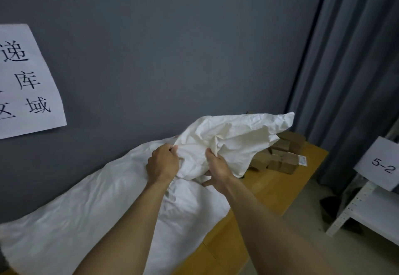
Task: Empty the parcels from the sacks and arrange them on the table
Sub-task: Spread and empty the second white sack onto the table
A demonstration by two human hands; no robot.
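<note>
Sack, white woven cloth, limp and heavily creased, its far end raised into a loose peak above the table. Your left hand is clenched on a bunched fold at the sack's near left edge, knuckles up. Your right hand takes the cloth from below, fingers curled up into the folds, so the sack hangs over and beyond both hands.

Lower sacking, same white cloth, softly rumpled, lies along the table against the grey wall; whether it is a separate sack cannot be told.

Table, yellow-brown wood, smooth, with straight edges.

Parcels, small brown cardboard boxes, are heaped at the table's far end, partly hidden behind the raised sack. One shows a white label.

Paper sign, white with black characters, is fixed to the wall. Curtain, grey, pleated. Shelf, white metal, tagged "5-2".
</note>
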